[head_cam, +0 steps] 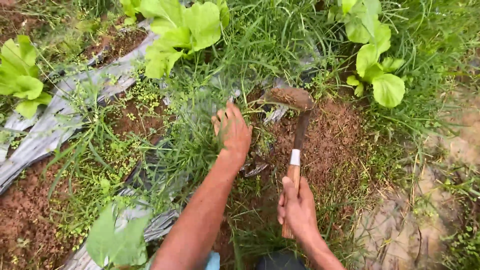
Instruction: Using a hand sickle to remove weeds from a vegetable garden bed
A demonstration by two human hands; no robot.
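Observation:
My right hand [297, 210] grips the wooden handle of a small hand hoe [298, 131]. Its soil-caked blade rests against the reddish-brown earth just above the handle, near a tuft of grass. My left hand [232, 131] reaches forward into the long grass [200, 100] left of the blade, fingers curled into the blades of grass. The fingertips are partly hidden among the stems, so a firm hold cannot be confirmed.
Broad-leaved green plants grow at the top centre [182, 30], top right [375, 60], far left [20, 75] and bottom left [117, 237]. Grey plastic mulch sheet [55, 120] runs diagonally on the left. Loosened bare soil [335, 140] lies right of the hoe, pale ground [450, 145] further right.

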